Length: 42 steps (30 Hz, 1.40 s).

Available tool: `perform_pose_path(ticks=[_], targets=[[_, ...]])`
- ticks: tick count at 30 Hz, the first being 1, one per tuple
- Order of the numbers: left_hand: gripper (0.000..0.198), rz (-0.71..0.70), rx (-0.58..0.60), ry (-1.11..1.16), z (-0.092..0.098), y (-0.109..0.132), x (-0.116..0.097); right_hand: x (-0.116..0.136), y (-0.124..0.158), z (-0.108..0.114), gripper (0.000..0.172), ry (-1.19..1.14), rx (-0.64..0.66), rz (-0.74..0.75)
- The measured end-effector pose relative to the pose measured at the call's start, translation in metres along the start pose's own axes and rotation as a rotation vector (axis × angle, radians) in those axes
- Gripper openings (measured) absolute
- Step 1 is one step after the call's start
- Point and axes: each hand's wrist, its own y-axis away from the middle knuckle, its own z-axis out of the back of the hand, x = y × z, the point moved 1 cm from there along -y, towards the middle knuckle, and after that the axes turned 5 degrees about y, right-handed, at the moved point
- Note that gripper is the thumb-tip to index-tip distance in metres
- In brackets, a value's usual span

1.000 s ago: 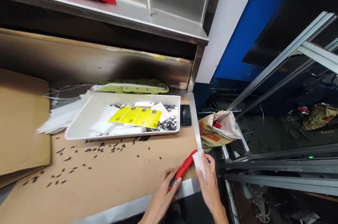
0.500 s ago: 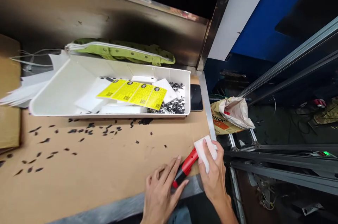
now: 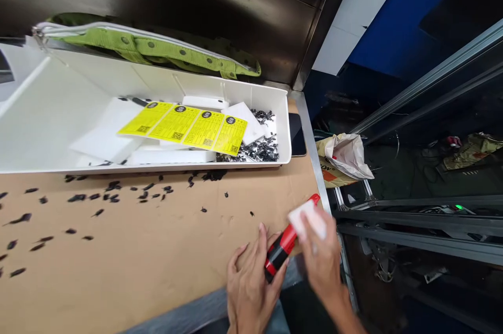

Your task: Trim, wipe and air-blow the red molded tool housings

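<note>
My left hand (image 3: 253,279) grips the black lower part of a long red-and-black plastic part (image 3: 286,242), its thumb on one side and its fingers on the other. The part lies slanted near the front right corner of the bench. In my right hand (image 3: 320,250), slightly blurred, is a white sponge block (image 3: 305,218), pressed on the red upper part. A red tip shows beyond the sponge; the stretch beneath it is hidden.
A white bin (image 3: 251,163) holds white sponge blocks, a yellow label sheet (image 3: 184,125) and black scraps. Behind it lies a green pouch (image 3: 157,51). Black bits (image 3: 112,187) are scattered on the brown bench top (image 3: 157,271). A phone (image 3: 297,135) and a paper sack (image 3: 343,158) are at right.
The sponge has moved down along the red part, so its far tip now shows. My left hand has shifted slightly right with the part. The view has moved closer to the bin.
</note>
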Motion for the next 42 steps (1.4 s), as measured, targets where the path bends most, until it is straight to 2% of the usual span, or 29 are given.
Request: perform_pose_path(ticks=[3, 7, 12, 16, 20, 25, 27, 30, 32, 34, 36, 39, 42], targets=[[0.076, 0.038, -0.027, 0.012, -0.001, 0.001, -0.002, -0.001, -0.009, 0.003, 0.04, 0.01, -0.038, -0.088], [0.076, 0.032, 0.007, 0.002, 0.0, 0.0, -0.004, 0.012, -0.002, 0.004, 0.044, -0.047, 0.072, -0.025], [0.077, 0.019, -0.017, -0.027, 0.001, -0.001, -0.005, 0.013, -0.009, 0.006, 0.038, -0.016, -0.005, -0.136], [0.074, -0.036, 0.018, -0.046, -0.002, 0.002, -0.003, 0.017, -0.013, 0.006, 0.038, -0.046, 0.078, -0.086], [0.078, 0.008, 0.007, -0.016, -0.002, 0.003, -0.003, 0.016, -0.016, 0.005, 0.036, 0.014, -0.007, -0.164], [0.075, -0.015, -0.005, -0.033, 0.0, 0.0, -0.004, 0.018, -0.008, -0.001, 0.036, -0.056, 0.009, -0.122], [0.077, -0.03, -0.008, -0.033, 0.0, 0.0, -0.002, 0.015, -0.013, -0.003, 0.036, -0.054, -0.021, -0.153], [0.064, -0.128, 0.018, -0.009, -0.001, 0.001, 0.002, 0.012, -0.014, -0.004, 0.036, -0.02, -0.101, -0.216], [0.045, -0.179, 0.034, 0.009, -0.001, 0.001, 0.004, 0.012, -0.006, -0.004, 0.038, -0.036, -0.113, -0.195], [0.034, -0.17, 0.046, 0.018, 0.0, 0.0, 0.005, 0.01, 0.0, -0.003, 0.039, -0.06, -0.1, -0.143], [0.033, -0.133, 0.055, 0.015, 0.001, -0.002, 0.005, 0.001, -0.003, -0.003, 0.036, -0.061, -0.108, -0.129], [0.038, -0.083, 0.051, -0.004, 0.002, -0.005, 0.003, -0.011, -0.012, -0.003, 0.035, -0.047, -0.179, -0.194], [0.035, -0.085, 0.052, -0.032, 0.002, -0.006, 0.004, -0.004, -0.007, -0.007, 0.037, -0.11, -0.146, -0.214]])
